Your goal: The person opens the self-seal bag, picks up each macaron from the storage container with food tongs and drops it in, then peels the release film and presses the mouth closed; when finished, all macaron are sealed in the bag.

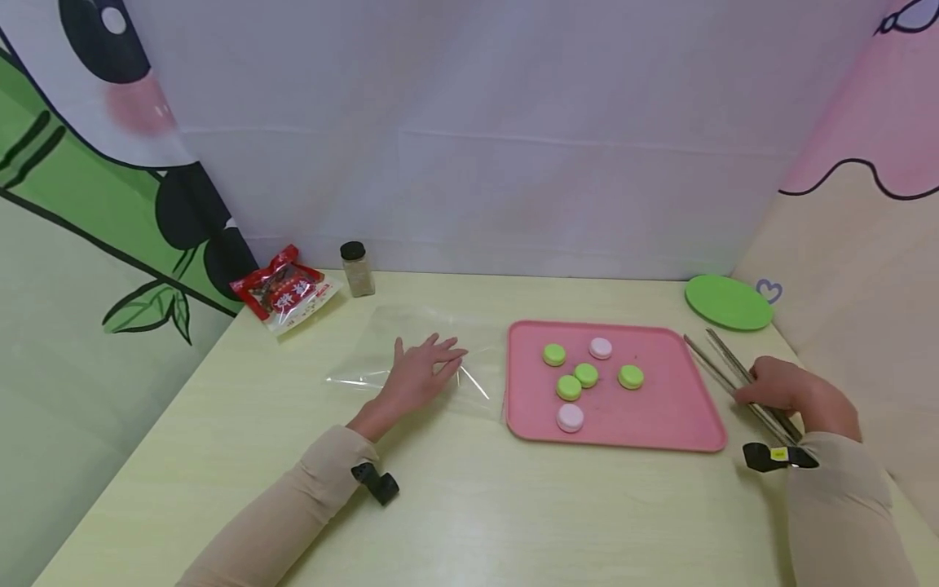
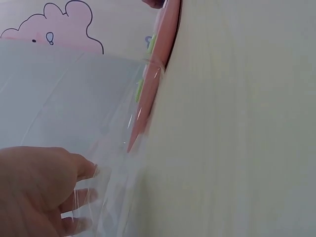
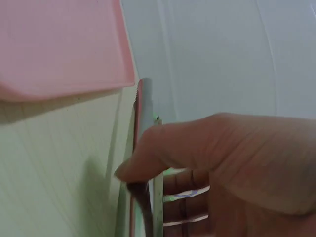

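My left hand [image 1: 414,379] rests over a clear plastic bag [image 1: 480,346], its fingers straight and spread. In the left wrist view, the see-through sheet lies across the fingertips and stands up beside the tray. A pair of metal tongs [image 1: 709,362] is in my right hand [image 1: 807,399], gripped between thumb and fingers, with the tips pointing away near the tray's right edge. On the pink tray [image 1: 660,420] lie several green macarons [image 1: 568,387] and two pale pink ones, one at the back [image 1: 600,348] and one nearer the front.
A green plate [image 1: 729,302] lies at the back right. At the back left stand a red and white food packet [image 1: 286,289] and a small black-capped jar [image 1: 358,271]. A printed cloth [image 1: 513,187] hangs behind the pale table [image 1: 469,505].
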`<action>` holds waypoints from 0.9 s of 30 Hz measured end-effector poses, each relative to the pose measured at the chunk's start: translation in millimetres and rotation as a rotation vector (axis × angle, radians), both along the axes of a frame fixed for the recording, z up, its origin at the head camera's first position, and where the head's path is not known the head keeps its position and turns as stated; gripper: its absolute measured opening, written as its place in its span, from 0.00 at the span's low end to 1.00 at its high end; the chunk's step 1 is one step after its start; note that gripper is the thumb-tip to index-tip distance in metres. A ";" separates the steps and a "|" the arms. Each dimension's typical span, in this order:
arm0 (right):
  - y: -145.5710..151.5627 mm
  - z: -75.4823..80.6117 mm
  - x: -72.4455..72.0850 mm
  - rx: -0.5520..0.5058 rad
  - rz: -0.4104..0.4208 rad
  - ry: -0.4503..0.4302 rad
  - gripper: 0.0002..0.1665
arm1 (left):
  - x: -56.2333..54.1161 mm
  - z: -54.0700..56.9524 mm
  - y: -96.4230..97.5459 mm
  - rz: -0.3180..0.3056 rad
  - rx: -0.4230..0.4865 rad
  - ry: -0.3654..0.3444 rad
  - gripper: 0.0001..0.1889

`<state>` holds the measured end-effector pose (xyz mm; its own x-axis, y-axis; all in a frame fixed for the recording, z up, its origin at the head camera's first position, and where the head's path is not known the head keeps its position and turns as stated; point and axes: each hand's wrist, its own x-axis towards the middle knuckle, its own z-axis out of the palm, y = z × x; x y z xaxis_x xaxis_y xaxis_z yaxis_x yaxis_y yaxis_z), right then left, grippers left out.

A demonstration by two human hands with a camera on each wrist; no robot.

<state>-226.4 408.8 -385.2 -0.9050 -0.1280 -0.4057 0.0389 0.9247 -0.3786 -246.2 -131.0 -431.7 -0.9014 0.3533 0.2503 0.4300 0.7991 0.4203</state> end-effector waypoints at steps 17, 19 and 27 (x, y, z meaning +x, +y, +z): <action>-0.3 6.1 7.5 -0.264 0.135 0.280 0.29 | -2.8 -3.2 1.0 0.042 0.080 -0.075 0.16; 2.0 6.2 8.5 -0.258 0.139 0.258 0.27 | -3.6 -3.9 0.9 0.035 0.103 -0.081 0.16; 9.2 5.4 9.9 -0.279 0.204 0.209 0.26 | -7.0 -7.8 -0.1 -0.017 0.198 -0.049 0.14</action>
